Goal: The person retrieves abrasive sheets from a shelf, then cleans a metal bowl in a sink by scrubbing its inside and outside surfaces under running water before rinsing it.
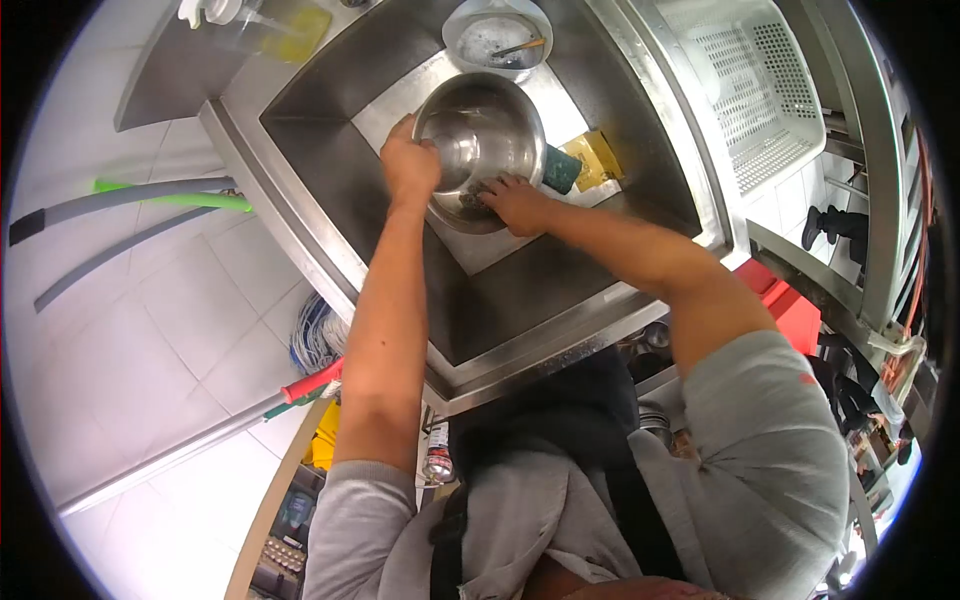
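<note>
A round metal bowl (490, 120) is tilted inside the deep steel sink (530, 295). My left hand (410, 165) grips the bowl's left rim, thumb on the inner side. Inside the lower right part of the bowl, my right hand (515, 203) presses a small dark scrubber (472, 197) with its fingertips; the scrubber is partly covered. Just right of the bowl lie a dark green pad (561, 170) and a yellow packet (594, 160). Above the bowl, a white container (497, 38) holds cloudy, foamy liquid and a thin brown-handled utensil (520, 47).
A bottle of yellow liquid (285, 35) stands at the sink's upper left. A white perforated basket (760, 90) is beyond the right rim. Grey and green hoses (150, 192) are at left, a red bin (790, 310) at right. Another person's dark shoe (812, 228) shows far right.
</note>
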Motion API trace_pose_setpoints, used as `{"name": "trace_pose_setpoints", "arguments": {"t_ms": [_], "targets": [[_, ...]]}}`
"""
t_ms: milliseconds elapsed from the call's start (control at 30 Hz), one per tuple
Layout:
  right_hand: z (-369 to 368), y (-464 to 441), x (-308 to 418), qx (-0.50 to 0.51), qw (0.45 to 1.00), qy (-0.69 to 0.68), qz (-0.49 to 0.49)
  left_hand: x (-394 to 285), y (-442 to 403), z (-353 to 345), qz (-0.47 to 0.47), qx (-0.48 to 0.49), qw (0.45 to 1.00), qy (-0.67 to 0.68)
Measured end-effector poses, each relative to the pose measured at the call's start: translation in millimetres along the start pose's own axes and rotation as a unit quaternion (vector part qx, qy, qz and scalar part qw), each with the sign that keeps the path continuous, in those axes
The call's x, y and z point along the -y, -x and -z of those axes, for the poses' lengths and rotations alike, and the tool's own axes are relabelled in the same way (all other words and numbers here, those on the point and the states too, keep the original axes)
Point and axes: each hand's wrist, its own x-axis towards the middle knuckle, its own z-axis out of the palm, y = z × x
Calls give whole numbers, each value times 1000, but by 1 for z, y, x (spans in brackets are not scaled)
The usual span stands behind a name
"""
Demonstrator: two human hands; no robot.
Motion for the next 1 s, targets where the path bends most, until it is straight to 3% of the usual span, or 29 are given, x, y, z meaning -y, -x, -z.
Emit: {"name": "trace_pose_setpoints", "arguments": {"t_ms": [33, 67, 167, 200, 233, 300, 367, 400, 467, 533, 567, 667, 700, 767, 867, 900, 933, 1000], "targets": [[-3, 1, 3, 11, 996, 82, -39, 6, 6, -9, -20, -65, 998, -18], [-7, -4, 8, 7, 999, -3, -32, 12, 14, -19, -38, -130, 990, -36], [4, -29, 39, -18, 972, -234, -12, 44, 70, -41, 27, -204, 973, 103], [19, -32, 55, -39, 953, -301, -13, 46, 73, -48, 3, -261, 953, 154], [23, -32, 64, -59, 928, -367, -17, 48, 63, -36, 40, -207, 969, 128], [-1, -10, 9, 63, 987, -142, 29, 36, 41, -17, 77, -126, 986, 82], [26, 19, -28, 44, 992, 119, -2, 8, 28, -7, 77, -79, 993, 47], [30, 20, -22, 48, 995, 87, -6, 15, 29, -13, 66, -83, 994, 27], [34, 24, -2, 57, 998, 25, -13, 42, 51, -38, 20, -227, 966, 122], [34, -5, 29, 49, 986, -156, -14, 66, 94, -71, 58, -238, 947, 209], [40, -21, 46, 18, 963, -269, -7, 38, 107, -67, 100, -252, 924, 269], [54, -43, 65, -73, 908, -411, 25, 51, 72, -45, 24, -222, 967, 120], [75, -48, 65, 34, 902, -430, -34, 43, 56, -30, -17, -188, 980, 70], [31, -69, 41, 95, 785, -609, -65, 9, 32, -12, -43, -171, 984, -7], [52, -69, 27, 157, 693, -699, -81, -14, 20, -9, -46, -122, 984, -123], [62, -67, 21, 188, 670, -714, -69, -10, 15, -9, -1, -60, 995, -79], [62, -65, 13, 219, 647, -728, -55, -5, 14, -6, -12, -52, 996, -72], [32, -57, -7, 170, 717, -668, -104, 5, 11, 0, -36, -37, 997, -60]]}}
